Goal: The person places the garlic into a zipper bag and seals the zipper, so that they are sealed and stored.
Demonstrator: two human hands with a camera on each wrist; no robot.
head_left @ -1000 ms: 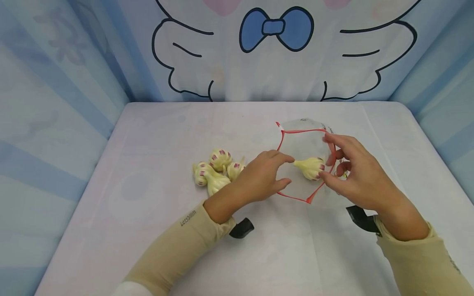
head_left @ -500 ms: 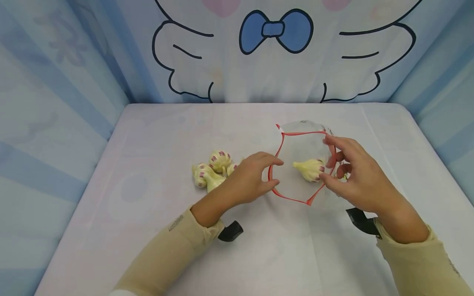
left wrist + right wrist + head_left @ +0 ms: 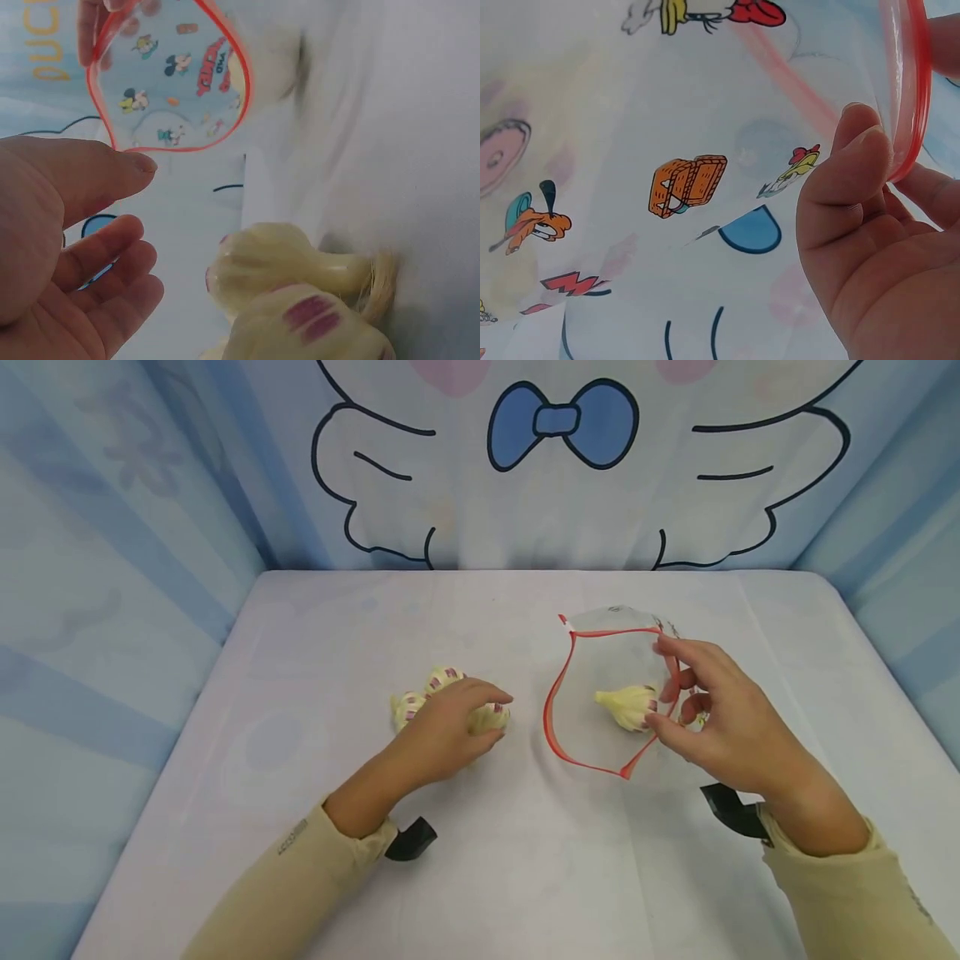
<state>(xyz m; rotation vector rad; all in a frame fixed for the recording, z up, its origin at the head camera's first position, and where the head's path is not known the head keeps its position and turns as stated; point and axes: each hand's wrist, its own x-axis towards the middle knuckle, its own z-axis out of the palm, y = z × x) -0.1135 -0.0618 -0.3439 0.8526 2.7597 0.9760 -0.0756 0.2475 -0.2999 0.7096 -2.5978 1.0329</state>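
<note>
Clear bag, red rim gaping towards left hand, sits near far edge of white table; garlic bulb shows inside. Right hand pinches right side of rim. Left hand, fingers loose, holding nothing, hovers at garlic cluster; strip of tabletop separates it from bag. Left wrist view shows gap between fingers and cluster, hard to judge from head. Right wrist view shows cartoon prints, orange basket among them.
</note>
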